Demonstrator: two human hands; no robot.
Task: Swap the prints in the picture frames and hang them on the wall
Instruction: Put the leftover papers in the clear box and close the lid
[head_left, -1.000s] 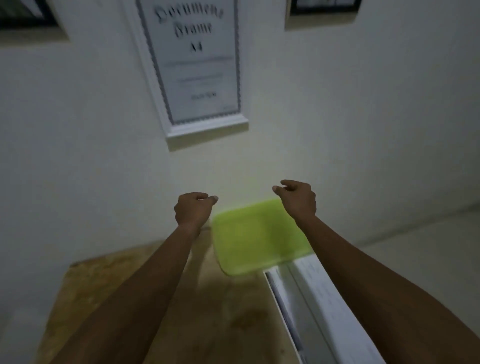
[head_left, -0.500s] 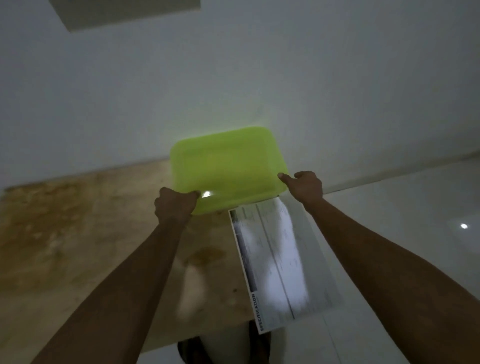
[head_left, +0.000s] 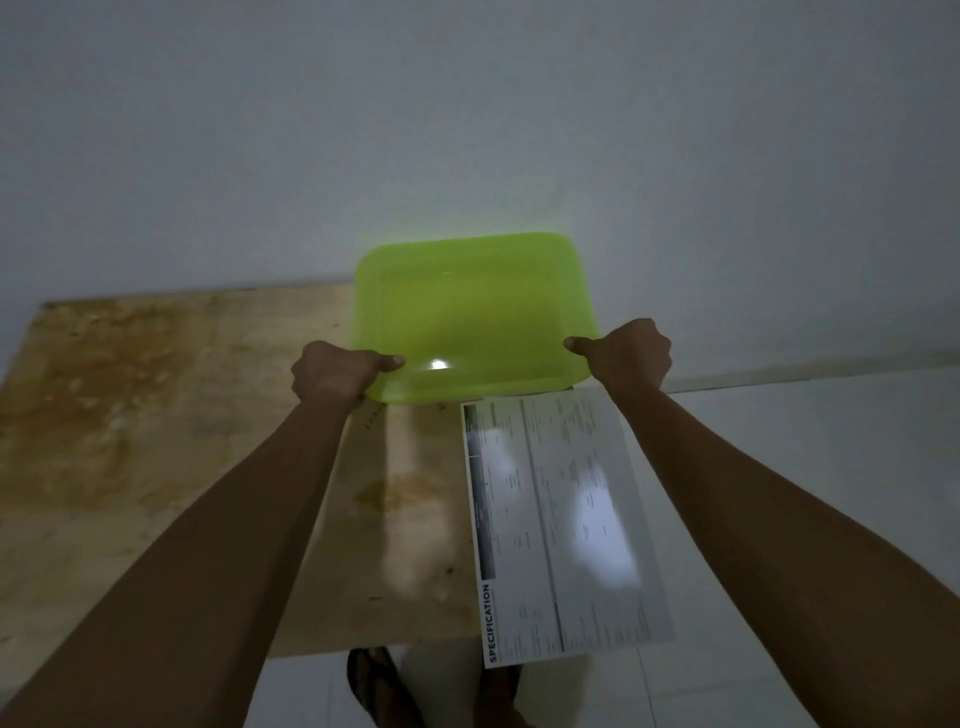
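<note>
A lime-green plastic tray (head_left: 470, 317) lies on the wooden table (head_left: 156, 441) against the white wall. My left hand (head_left: 337, 371) grips the tray's near left corner, thumb on top of the rim. My right hand (head_left: 626, 356) grips the near right corner the same way. A white printed sheet headed "SPECIFICATION" (head_left: 561, 525) lies just in front of the tray, overhanging the table's right and front edges. No picture frame is in view.
The wall rises directly behind the tray. Pale floor tiles (head_left: 805, 467) spread to the right of the table. My feet in dark sandals (head_left: 374, 686) show below the table's front edge.
My view dropped from the framed document on the wall to the table. Both hands came down from mid-air and took hold of the green tray's near corners.
</note>
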